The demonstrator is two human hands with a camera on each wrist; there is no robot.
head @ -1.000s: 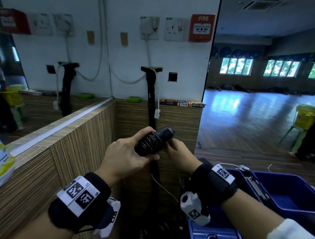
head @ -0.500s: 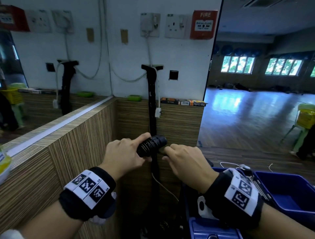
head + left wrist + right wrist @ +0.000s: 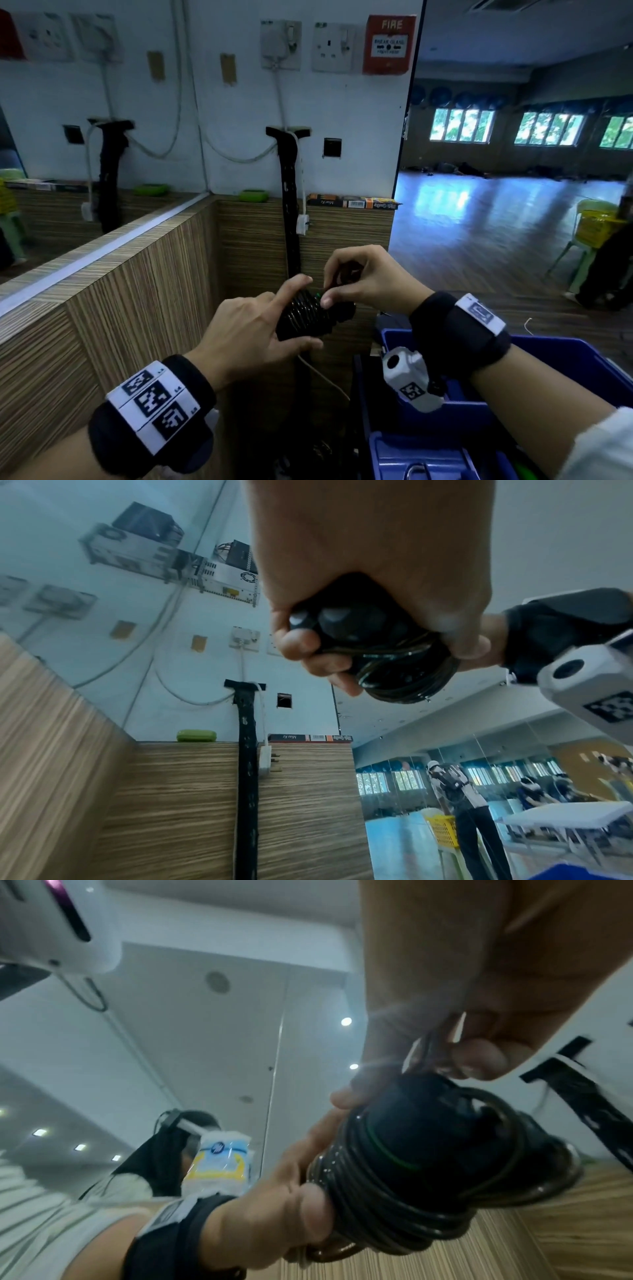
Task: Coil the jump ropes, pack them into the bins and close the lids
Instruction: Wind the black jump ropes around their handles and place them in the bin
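Jump rope (image 3: 310, 315), black and wound in tight turns around its handles, held in mid-air in front of the wood-grain partition (image 3: 144, 291). Left hand (image 3: 246, 329) grips the wound bundle from the left, index finger extended over the coils. Right hand (image 3: 363, 279), above and right, pinches the rope's free end at the bundle, over the near blue bin (image 3: 561, 356).
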